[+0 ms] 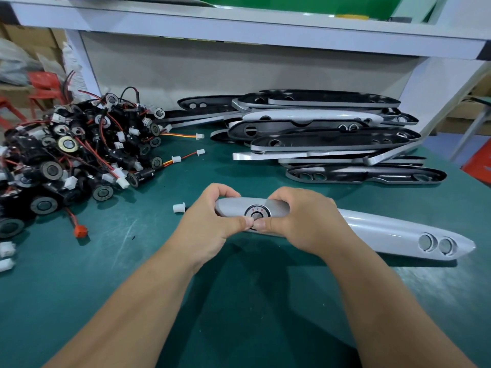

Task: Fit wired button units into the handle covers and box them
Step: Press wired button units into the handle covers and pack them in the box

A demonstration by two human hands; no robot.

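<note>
A long silver handle cover (385, 232) lies across the green mat in front of me, its left end lifted in both hands. My left hand (210, 221) grips that left end, fingers curled over the top. My right hand (300, 219) wraps the cover just to the right. Both thumbs press on a round button unit (256, 212) seated in the cover's hole. Two empty round holes (435, 244) show near the cover's right end. A white connector (178, 207) sticks out beside my left hand; its wire is hidden.
A heap of black wired button units (74, 152) with red wires fills the left of the mat. A stack of silver and black handle covers (326, 134) lies at the back right. Loose white connectors (6, 254) sit at the left edge. A white shelf (265, 27) overhangs.
</note>
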